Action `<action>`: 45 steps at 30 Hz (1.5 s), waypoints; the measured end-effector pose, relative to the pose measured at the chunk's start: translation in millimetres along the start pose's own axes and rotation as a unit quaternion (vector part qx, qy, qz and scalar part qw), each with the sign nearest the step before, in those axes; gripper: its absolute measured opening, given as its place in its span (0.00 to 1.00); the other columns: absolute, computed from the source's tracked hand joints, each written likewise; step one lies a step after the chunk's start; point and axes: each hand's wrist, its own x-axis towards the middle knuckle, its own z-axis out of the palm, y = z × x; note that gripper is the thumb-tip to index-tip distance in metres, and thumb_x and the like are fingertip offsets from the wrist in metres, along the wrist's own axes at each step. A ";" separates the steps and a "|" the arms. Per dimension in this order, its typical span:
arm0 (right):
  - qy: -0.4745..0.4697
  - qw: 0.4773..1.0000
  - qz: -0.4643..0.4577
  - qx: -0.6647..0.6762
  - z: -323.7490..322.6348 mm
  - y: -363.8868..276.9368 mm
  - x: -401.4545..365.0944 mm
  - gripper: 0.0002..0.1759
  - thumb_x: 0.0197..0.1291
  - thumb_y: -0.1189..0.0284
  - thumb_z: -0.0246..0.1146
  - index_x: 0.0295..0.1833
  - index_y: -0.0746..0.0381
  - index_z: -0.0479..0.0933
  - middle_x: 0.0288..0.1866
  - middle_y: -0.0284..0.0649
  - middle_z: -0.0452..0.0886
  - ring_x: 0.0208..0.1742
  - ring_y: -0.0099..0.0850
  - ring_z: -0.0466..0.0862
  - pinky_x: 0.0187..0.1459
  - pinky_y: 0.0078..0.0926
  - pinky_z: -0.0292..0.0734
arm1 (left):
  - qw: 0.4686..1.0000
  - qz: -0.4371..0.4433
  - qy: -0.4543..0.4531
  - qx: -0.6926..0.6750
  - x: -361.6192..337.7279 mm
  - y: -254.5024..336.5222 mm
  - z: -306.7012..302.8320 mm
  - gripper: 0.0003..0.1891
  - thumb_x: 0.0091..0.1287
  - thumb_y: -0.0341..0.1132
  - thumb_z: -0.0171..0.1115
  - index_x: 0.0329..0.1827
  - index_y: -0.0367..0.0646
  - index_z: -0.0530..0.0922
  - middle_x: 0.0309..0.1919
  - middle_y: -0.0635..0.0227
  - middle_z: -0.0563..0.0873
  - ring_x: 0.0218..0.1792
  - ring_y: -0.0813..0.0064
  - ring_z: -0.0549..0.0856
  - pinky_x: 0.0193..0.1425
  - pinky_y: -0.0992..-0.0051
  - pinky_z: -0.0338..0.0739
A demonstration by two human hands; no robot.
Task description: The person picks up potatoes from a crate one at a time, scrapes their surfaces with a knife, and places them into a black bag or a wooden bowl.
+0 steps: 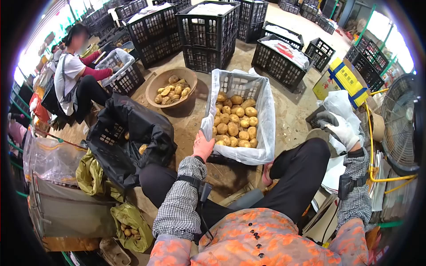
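Observation:
Between my knees and the stacked crates stands a black plastic crate (pixel 230 158) with a white plastic liner (pixel 267 115), filled partway with potatoes (pixel 234 119). My left hand (pixel 203 146), in a pinkish glove, grips the crate's near left corner over the liner. Off to the right, my right hand (pixel 341 128) wears a white glove with grey fingertips. Its fingers are stretched and apart, beside crumpled white plastic (pixel 339 103) in a dark container; any contact is hard to make out.
A brown basin (pixel 153 84) of potatoes stands beyond, left of the crate. Nearer is a black-lined crate (pixel 115 133) with few potatoes. A fan (pixel 400 124) and a yellow box (pixel 344 82) are at right. Another person (pixel 71 73) sits at left. Stacked crates (pixel 206 33) stand behind.

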 end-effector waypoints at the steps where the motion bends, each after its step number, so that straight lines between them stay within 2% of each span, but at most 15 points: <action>1: 0.003 1.000 0.001 -0.001 -0.2 11.7 -5.8 0.16 0.64 0.69 0.61 0.55 0.65 0.77 0.47 0.37 0.82 0.50 0.26 0.80 0.53 0.24 0.74 | 1.000 0.003 -0.001 -0.001 0.3 -4.8 1.5 0.46 0.59 0.50 0.62 0.75 0.36 0.52 0.70 0.43 0.63 0.69 0.47 0.66 0.72 0.60 0.62; 9: -0.030 0.999 0.009 -0.017 57.0 79.9 1.8 0.16 0.63 0.72 0.61 0.55 0.65 0.77 0.42 0.38 0.83 0.43 0.24 0.82 0.48 0.23 0.76 | 0.999 0.015 -0.011 0.026 -9.8 -14.7 5.7 0.48 0.58 0.47 0.64 0.75 0.32 0.50 0.71 0.43 0.61 0.69 0.46 0.66 0.71 0.59 0.63; 14: -0.090 0.982 0.086 0.144 118.7 74.0 66.8 0.16 0.65 0.68 0.62 0.55 0.63 0.78 0.45 0.34 0.83 0.45 0.20 0.79 0.46 0.20 0.74 | 0.998 0.042 -0.027 0.042 -21.4 -9.5 -3.1 0.48 0.59 0.44 0.65 0.74 0.25 0.48 0.70 0.38 0.59 0.71 0.45 0.61 0.75 0.63 0.57; 17: -0.077 0.983 -0.023 0.164 166.8 70.7 142.8 0.17 0.64 0.67 0.63 0.55 0.64 0.77 0.42 0.33 0.83 0.39 0.19 0.77 0.39 0.21 0.74 | 0.997 0.056 -0.020 0.046 -23.9 -16.5 1.7 0.48 0.59 0.44 0.65 0.73 0.24 0.48 0.70 0.38 0.58 0.72 0.44 0.60 0.76 0.62 0.56; 19: -0.089 0.988 -0.030 0.124 203.1 77.2 198.6 0.18 0.63 0.65 0.63 0.53 0.65 0.77 0.41 0.38 0.83 0.39 0.25 0.80 0.40 0.25 0.76 | 0.998 0.032 -0.029 0.040 -29.4 -15.6 1.5 0.48 0.59 0.46 0.65 0.74 0.27 0.49 0.71 0.39 0.58 0.72 0.44 0.59 0.75 0.60 0.56; 23: -0.199 0.944 -0.036 -0.261 266.3 102.4 287.9 0.24 0.62 0.60 0.60 0.58 0.65 0.74 0.53 0.49 0.81 0.51 0.43 0.82 0.51 0.37 0.78 | 0.999 0.005 -0.045 -0.019 -38.8 -1.1 -15.4 0.45 0.60 0.42 0.65 0.74 0.27 0.51 0.72 0.39 0.56 0.72 0.43 0.58 0.76 0.60 0.54; 27: -0.295 0.859 0.048 -0.415 314.3 120.3 316.3 0.28 0.63 0.65 0.56 0.67 0.64 0.67 0.61 0.49 0.76 0.60 0.43 0.78 0.57 0.38 0.76 | 0.968 0.081 0.199 -0.130 -21.8 36.3 -45.7 0.32 0.61 0.21 0.53 0.71 0.31 0.59 0.72 0.49 0.61 0.72 0.58 0.64 0.75 0.63 0.56; 29: -0.262 0.863 0.031 -0.431 328.3 138.6 321.4 0.27 0.62 0.64 0.53 0.65 0.65 0.69 0.58 0.51 0.78 0.58 0.44 0.79 0.56 0.38 0.77 | 0.954 0.057 0.148 -0.253 -0.8 59.5 -48.0 0.27 0.63 0.20 0.48 0.69 0.30 0.63 0.66 0.52 0.71 0.68 0.62 0.71 0.73 0.65 0.61; 31: -0.288 0.886 0.076 -0.355 312.4 128.5 333.9 0.23 0.62 0.64 0.54 0.59 0.65 0.73 0.51 0.52 0.81 0.54 0.45 0.82 0.54 0.37 0.77 | 0.908 -0.001 0.028 -0.418 19.6 96.4 -37.7 0.23 0.68 0.22 0.46 0.68 0.29 0.64 0.63 0.52 0.74 0.64 0.63 0.75 0.71 0.67 0.64; 33: -0.169 0.948 0.083 -0.258 301.3 136.5 341.2 0.21 0.61 0.61 0.57 0.52 0.65 0.75 0.47 0.53 0.83 0.49 0.48 0.82 0.52 0.38 0.78 | 0.853 -0.063 -0.006 -0.518 33.0 97.2 -3.7 0.21 0.73 0.26 0.47 0.67 0.28 0.64 0.62 0.52 0.74 0.62 0.62 0.77 0.68 0.69 0.70; 36: -0.100 0.987 -0.028 -0.122 256.2 110.6 334.9 0.27 0.59 0.56 0.61 0.56 0.65 0.75 0.47 0.51 0.83 0.48 0.43 0.84 0.47 0.36 0.80 | 0.833 -0.069 -0.042 -0.547 40.1 82.9 33.4 0.22 0.74 0.28 0.49 0.68 0.29 0.63 0.63 0.50 0.73 0.62 0.61 0.77 0.67 0.66 0.72; 38: -0.321 0.930 0.085 0.157 229.2 69.6 312.2 0.30 0.60 0.54 0.62 0.61 0.65 0.74 0.47 0.48 0.83 0.45 0.33 0.85 0.42 0.30 0.80 | 0.791 -0.048 -0.068 -0.607 31.2 65.6 55.1 0.23 0.74 0.30 0.48 0.69 0.30 0.62 0.62 0.49 0.72 0.62 0.60 0.77 0.65 0.62 0.75; 39: -0.332 0.876 0.039 0.347 241.0 101.0 297.6 0.28 0.63 0.57 0.61 0.62 0.63 0.74 0.45 0.44 0.83 0.41 0.25 0.83 0.39 0.24 0.79 | 0.790 -0.047 -0.070 -0.607 31.3 66.9 48.7 0.23 0.74 0.30 0.48 0.69 0.30 0.62 0.62 0.49 0.72 0.62 0.60 0.77 0.65 0.62 0.75; 42: -0.265 0.934 0.077 0.227 241.5 101.6 297.1 0.24 0.63 0.59 0.63 0.59 0.65 0.76 0.44 0.40 0.83 0.39 0.25 0.81 0.40 0.21 0.78 | 0.666 -0.169 -0.194 -0.700 30.1 67.5 31.0 0.26 0.72 0.34 0.55 0.68 0.31 0.62 0.58 0.50 0.75 0.60 0.60 0.78 0.60 0.62 0.80; 45: -0.178 0.981 -0.016 0.077 271.6 123.9 327.1 0.24 0.63 0.59 0.63 0.58 0.66 0.76 0.48 0.40 0.82 0.42 0.26 0.83 0.44 0.23 0.78 | 0.713 -0.179 -0.126 -0.667 26.7 51.2 39.3 0.28 0.67 0.32 0.62 0.68 0.32 0.63 0.56 0.54 0.77 0.56 0.62 0.81 0.59 0.65 0.80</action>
